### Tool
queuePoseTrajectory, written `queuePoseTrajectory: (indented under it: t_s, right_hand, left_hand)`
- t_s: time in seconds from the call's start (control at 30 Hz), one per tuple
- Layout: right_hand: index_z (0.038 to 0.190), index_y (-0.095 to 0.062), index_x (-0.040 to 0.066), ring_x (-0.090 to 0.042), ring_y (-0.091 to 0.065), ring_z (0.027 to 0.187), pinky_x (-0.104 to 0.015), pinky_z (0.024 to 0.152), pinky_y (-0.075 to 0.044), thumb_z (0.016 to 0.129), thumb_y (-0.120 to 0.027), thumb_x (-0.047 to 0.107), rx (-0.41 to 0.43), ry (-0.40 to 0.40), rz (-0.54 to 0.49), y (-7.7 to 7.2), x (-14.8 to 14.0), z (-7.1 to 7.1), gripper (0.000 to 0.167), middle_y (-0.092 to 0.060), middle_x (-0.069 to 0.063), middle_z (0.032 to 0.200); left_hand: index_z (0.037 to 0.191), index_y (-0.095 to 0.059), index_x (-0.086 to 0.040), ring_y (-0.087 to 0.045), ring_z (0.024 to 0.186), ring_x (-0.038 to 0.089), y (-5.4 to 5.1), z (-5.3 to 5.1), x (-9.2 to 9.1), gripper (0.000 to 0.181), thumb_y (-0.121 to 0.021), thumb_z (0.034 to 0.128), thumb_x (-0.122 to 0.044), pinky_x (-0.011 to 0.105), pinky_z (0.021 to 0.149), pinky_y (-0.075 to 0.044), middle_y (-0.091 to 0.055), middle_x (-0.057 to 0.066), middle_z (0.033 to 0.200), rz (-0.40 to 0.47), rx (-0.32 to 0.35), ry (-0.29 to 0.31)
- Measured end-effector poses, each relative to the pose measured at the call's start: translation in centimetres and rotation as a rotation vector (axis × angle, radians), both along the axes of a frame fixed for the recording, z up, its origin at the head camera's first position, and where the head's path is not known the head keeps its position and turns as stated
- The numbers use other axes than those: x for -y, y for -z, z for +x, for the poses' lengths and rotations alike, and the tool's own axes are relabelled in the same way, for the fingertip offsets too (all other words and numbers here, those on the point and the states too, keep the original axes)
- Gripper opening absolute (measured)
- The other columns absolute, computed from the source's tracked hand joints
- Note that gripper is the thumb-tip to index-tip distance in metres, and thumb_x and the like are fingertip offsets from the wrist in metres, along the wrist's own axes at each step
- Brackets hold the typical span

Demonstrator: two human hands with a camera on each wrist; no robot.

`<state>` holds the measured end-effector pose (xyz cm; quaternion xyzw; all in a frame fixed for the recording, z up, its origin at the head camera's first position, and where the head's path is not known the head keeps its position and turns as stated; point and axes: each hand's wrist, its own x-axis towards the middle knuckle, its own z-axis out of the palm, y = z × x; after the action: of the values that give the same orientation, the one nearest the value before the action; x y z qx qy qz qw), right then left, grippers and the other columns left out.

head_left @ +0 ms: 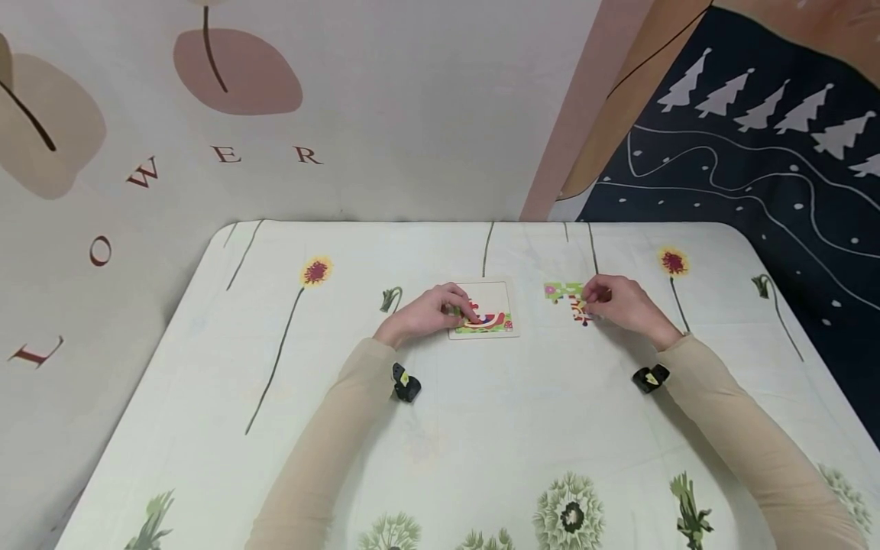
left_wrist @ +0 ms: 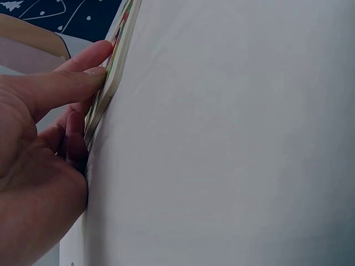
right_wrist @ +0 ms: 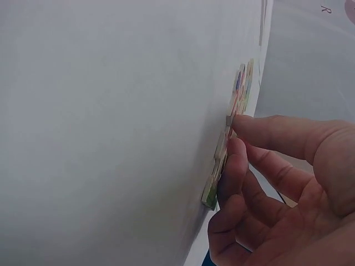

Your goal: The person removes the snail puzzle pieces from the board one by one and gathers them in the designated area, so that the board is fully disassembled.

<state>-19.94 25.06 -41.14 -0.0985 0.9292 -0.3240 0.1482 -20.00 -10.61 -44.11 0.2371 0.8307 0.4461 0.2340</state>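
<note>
Right hand (right_wrist: 294, 177) at right edge, palm partly in view; thumb and forefinger tips pinch at middle of row of thin jigsaw pieces (right_wrist: 238, 91), seen nearly edge-on against white tablecloth (right_wrist: 111, 122); other fingers curled below; blue and red patches toward row's upper end, green on lowest piece (right_wrist: 210, 195); beyond, pale grey backdrop (right_wrist: 305, 66) with letter R (right_wrist: 326, 9), pink shape (right_wrist: 351, 8) beside it.

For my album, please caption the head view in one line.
Left fingers rest on a partly filled puzzle board; right fingers touch loose pieces beside it on a floral cloth.
</note>
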Motion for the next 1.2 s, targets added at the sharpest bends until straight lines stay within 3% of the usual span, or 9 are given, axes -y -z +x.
queuePoseTrajectory:
  t_s: [0.47, 0.63, 0.8, 1.07, 1.2]
  right_hand:
    - [0.106, -0.066, -0.004, -0.028, -0.056, 0.09, -0.036, 0.077, -0.043, 0.094, -0.067, 0.001, -0.002, 0.003, -0.01, 0.0, -0.1, 0.0, 0.013, -0.065, -0.015, 0.098]
    - [0.107, -0.066, -0.003, -0.028, -0.056, 0.09, -0.034, 0.073, -0.044, 0.096, -0.066, 0.003, -0.008, 0.021, -0.021, -0.3, -0.1, 0.1, 0.012, -0.065, -0.015, 0.098]
    - [0.109, -0.066, -0.004, -0.031, -0.058, 0.092, -0.032, 0.07, -0.046, 0.098, -0.064, 0.004, -0.026, 0.035, -0.048, -0.7, 0.5, 0.1, 0.014, -0.065, -0.018, 0.102]
    - [0.107, -0.067, -0.005, -0.032, -0.06, 0.092, -0.034, 0.075, -0.047, 0.098, -0.065, 0.002, -0.084, -0.004, -0.102, -0.7, 2.4, 0.3, 0.012, -0.067, -0.021, 0.102]
    - [0.107, -0.068, -0.005, -0.03, -0.062, 0.089, -0.031, 0.069, -0.048, 0.098, -0.064, 0.002, -0.076, -0.019, -0.138, -0.6, 3.8, 0.3, 0.012, -0.067, -0.02, 0.103]
  left_hand:
    - [0.109, -0.079, -0.003, -0.049, 0.122, 0.029, -0.2, 0.2, -0.1, 0.018, -0.065, 0.0968, 0.002, 0.039, 0.101, -0.039, -0.057, 0.011, 0.13, 0.0, -0.017, -0.009]
    - [0.111, -0.078, -0.004, -0.052, 0.115, 0.027, -0.4, 0.4, -0.1, 0.023, -0.063, 0.0958, 0.003, 0.038, 0.098, -0.04, -0.06, 0.011, 0.127, 0.007, -0.02, -0.054]
    - [0.115, -0.076, -0.003, -0.054, 0.103, 0.021, -0.5, 0.7, 0.4, 0.025, -0.063, 0.0954, 0.004, 0.031, 0.089, -0.042, -0.067, 0.009, 0.123, 0.037, -0.064, -0.105]
    - [0.117, -0.076, -0.002, -0.056, 0.102, 0.023, -0.5, 1.0, 1.5, 0.026, -0.065, 0.0943, 0.003, 0.034, 0.091, -0.044, -0.068, 0.011, 0.116, 0.038, -0.071, -0.18]
    - [0.119, -0.075, -0.002, -0.057, 0.103, 0.024, -0.6, 1.1, 2.0, 0.027, -0.066, 0.0942, 0.002, 0.035, 0.093, -0.045, -0.068, 0.011, 0.116, 0.022, -0.054, -0.186]
